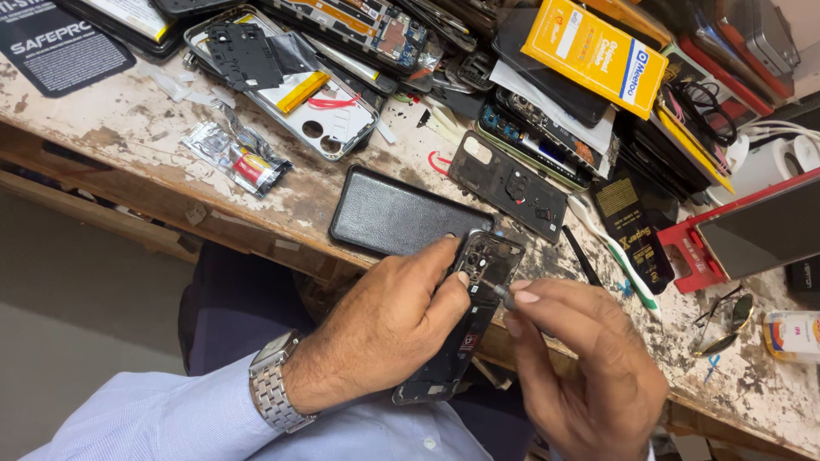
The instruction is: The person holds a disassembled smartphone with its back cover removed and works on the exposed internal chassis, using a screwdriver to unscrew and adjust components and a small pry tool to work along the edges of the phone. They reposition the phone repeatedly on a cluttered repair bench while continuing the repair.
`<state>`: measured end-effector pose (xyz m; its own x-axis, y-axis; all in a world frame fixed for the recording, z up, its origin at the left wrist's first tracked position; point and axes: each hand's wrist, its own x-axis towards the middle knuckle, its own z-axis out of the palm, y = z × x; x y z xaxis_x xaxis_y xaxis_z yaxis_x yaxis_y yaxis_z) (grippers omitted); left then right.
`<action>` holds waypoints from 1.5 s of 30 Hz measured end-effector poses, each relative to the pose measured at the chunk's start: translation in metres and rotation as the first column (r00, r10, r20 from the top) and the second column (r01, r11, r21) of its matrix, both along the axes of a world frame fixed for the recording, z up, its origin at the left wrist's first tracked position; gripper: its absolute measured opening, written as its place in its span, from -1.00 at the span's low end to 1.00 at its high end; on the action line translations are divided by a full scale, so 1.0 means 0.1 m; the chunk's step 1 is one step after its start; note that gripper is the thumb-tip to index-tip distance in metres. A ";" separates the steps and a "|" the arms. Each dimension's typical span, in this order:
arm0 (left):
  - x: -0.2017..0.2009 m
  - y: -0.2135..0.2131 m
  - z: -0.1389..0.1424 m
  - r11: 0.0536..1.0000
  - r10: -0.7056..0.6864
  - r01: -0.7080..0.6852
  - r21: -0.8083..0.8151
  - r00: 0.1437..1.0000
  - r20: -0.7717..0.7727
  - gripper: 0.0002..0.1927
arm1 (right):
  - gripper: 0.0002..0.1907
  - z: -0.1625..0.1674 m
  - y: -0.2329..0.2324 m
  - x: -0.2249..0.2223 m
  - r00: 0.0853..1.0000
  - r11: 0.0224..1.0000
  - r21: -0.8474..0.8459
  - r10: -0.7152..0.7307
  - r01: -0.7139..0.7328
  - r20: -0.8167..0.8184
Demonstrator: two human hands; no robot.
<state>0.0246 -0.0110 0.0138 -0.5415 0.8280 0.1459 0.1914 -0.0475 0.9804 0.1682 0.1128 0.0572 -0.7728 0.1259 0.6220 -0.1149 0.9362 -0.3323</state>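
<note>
Opened phone (465,320) in left hand (389,329): long axis steep, camera end up-right toward bench.

A black phone cover (395,216) lies beside a yellow box (595,53).

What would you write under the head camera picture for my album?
Left hand holds an opened phone while the right hand works a thin tool into it above a cluttered workbench.
</note>
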 end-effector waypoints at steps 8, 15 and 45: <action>0.01 0.01 0.00 1.000 -0.014 0.014 0.000 1.000 -0.007 -0.78 | -0.66 0.17 -0.04 -0.04 0.998 0.997 0.071 0.013 -0.018 0.069; 0.01 0.02 -0.01 1.000 -0.011 0.011 0.000 1.000 -0.020 -0.78 | -0.67 0.13 -0.01 -0.01 0.998 0.998 0.062 0.010 -0.013 0.057; 0.07 0.04 0.02 1.000 0.003 -0.002 0.015 0.998 -0.063 -0.78 | -0.65 0.29 -0.02 0.13 0.947 0.952 0.258 -0.226 0.165 0.228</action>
<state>0.0312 -0.0074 0.0155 -0.5333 0.8239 0.1918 0.2526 -0.0612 0.9656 0.1812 0.1111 0.0861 -0.8824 0.1664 0.4401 0.1376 0.9858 -0.0967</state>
